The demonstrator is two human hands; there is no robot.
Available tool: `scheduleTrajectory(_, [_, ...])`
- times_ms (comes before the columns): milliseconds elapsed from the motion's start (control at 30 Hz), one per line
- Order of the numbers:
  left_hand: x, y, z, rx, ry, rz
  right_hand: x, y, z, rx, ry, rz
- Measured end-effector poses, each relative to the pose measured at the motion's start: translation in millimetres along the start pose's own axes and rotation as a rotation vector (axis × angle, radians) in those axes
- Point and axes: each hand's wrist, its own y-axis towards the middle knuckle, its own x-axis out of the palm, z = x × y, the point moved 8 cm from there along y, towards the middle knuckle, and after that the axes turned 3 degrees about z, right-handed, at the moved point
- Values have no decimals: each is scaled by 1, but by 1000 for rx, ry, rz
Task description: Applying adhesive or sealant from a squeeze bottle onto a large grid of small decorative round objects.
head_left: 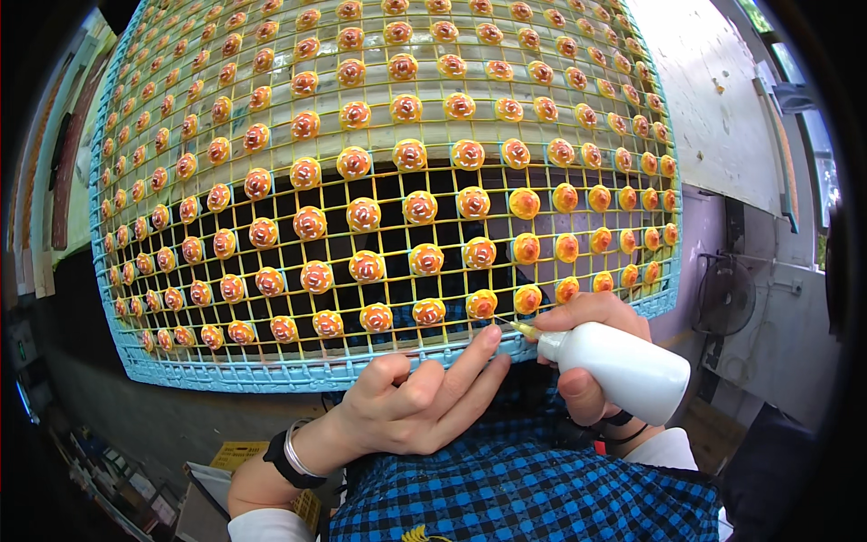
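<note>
A fan [725, 294] is seen beyond a blue-edged rack [271, 373] of orange rounds [368, 266]. A white bottle [625, 370] is gripped by the right hand [601, 307] — its tip beside one round — the left hand [420, 402] is held loosely open at the edge.

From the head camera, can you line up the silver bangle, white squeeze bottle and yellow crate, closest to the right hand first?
1. White squeeze bottle: held in the right hand.
2. Silver bangle: on the left wrist.
3. Yellow crate: lower left, beyond that wrist.
</note>
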Motion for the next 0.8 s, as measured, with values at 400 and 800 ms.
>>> scheduleTrajectory(400, [0,0,-1,-7,-22,-8,1,4,-5,-91,-60,-8])
scheduleTrajectory(800, [-1,-2,-1,-7,-7,4,0,-2,6,40,13,50])
